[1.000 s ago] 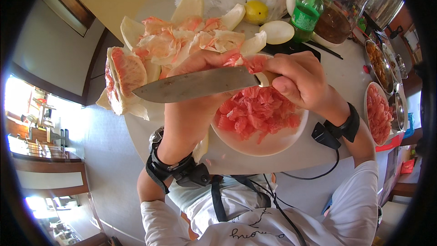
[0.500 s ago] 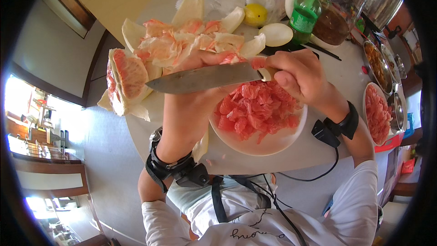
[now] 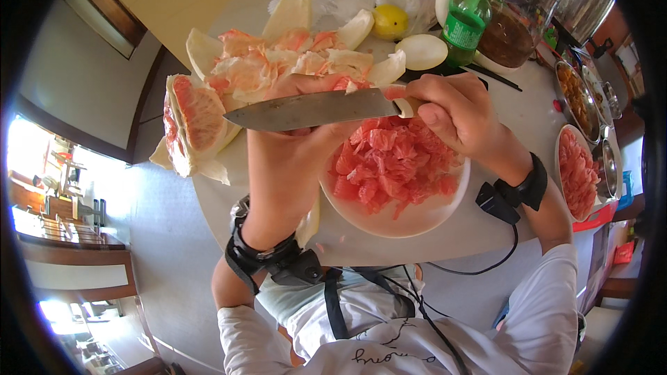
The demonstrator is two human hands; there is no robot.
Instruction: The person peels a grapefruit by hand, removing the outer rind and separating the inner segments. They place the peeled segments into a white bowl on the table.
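Note:
My right hand (image 3: pixel 460 112) is closed round the handle of a kitchen knife (image 3: pixel 313 110), its blade reaching left across my left hand (image 3: pixel 283 160). Most of the left hand's fingers are behind the blade. They are closed on a pomelo piece (image 3: pixel 343 84), of which a little pink flesh shows above the knife. Under both hands stands a white bowl (image 3: pixel 410 228) with loose pink pomelo flesh (image 3: pixel 389 170) in it. To the left lies a cut pomelo chunk (image 3: pixel 203 119) with its thick rind.
Beyond my hands lie pomelo membranes (image 3: pixel 278 62) and rind pieces. A yellow fruit (image 3: pixel 390 21), a green-capped bottle (image 3: pixel 467 24) and a glass jug (image 3: pixel 513 38) stand at the back. At right are a plate of pomelo flesh (image 3: pixel 577 173) and a dish of food (image 3: pixel 578 101).
The knife blade has shifted slightly, its tip a little lower-set hand behind it turned a touch. The pomelo piece shows slightly differently above the blade. Everything else stays put.

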